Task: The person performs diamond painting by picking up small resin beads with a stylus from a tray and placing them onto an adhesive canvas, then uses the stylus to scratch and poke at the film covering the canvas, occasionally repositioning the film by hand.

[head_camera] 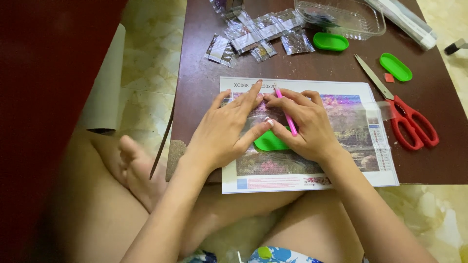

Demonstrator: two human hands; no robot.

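Right hand (pixel 304 124) pinches pink pen (pixel 286 114), long axis running up-left, tip at the canvas (pixel 351 122) top edge on the bench (pixel 204 73). Left hand (pixel 229 129) lies spread flat just left, fingertips touching the right's (green tray (pixel 268 142) tucked under both).

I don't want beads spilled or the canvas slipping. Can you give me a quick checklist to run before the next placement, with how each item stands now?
1. Pen gripped: ok, the right hand holds the pink pen, tip on the canvas.
2. Canvas pinned: ok, the left hand lies flat on it.
3. Canvas fully on the table: not ok, its near edge overhangs toward the lap.
4. Tray within reach: ok, the green tray sits between the hands; whether it holds beads, cannot tell.
5. Scissors out of the way: ok, they lie right of the canvas, blades closed.
6. Pen tip loaded: cannot tell, too small to see.
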